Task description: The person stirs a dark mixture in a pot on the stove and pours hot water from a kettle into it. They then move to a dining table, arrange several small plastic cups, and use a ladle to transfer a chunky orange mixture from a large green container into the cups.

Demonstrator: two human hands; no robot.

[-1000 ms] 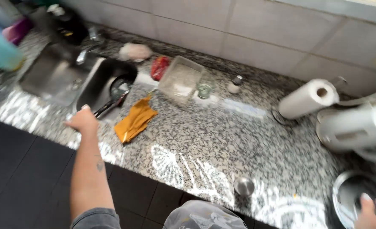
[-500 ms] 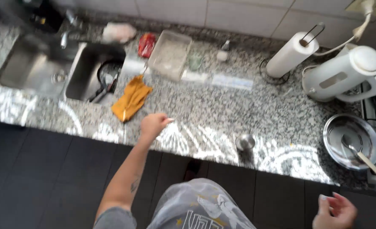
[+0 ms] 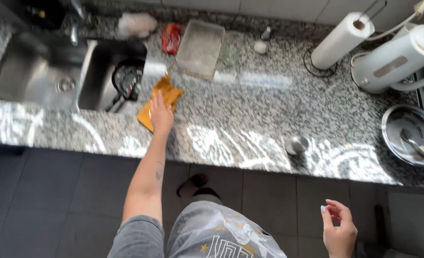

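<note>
Sink: a steel sink [image 3: 40, 76] was sunk into the counter at the far left, with a dark pan [image 3: 126, 79] lying in its right basin.
Cloth: an orange cloth [image 3: 166, 93] lay crumpled on the speckled granite counter [image 3: 250, 119], just right of the sink's right basin. Its long axis ran on a diagonal, from the near-left end by the counter edge to the far-right end pointing at the clear tray.
Left hand: the left hand [image 3: 160, 114] lay flat on the near part of the cloth, fingers stretched out and close together, pointing far. The cloth showed to the left of the hand and beyond the fingertips.
Tray: a clear rectangular tray [image 3: 200, 48] stood farther back, right of a red packet [image 3: 171, 38].
Cup: a small round metal cup [image 3: 296, 144] stood near the front edge, well apart from the cloth.
Right hand: the right hand [image 3: 338, 231] hung below the counter edge over the dark floor, holding nothing, fingers loosely curled.
Right end: a paper towel roll [image 3: 341, 36], a white kettle [image 3: 398, 59] and a metal bowl [image 3: 408, 136] with a utensil in it.
</note>
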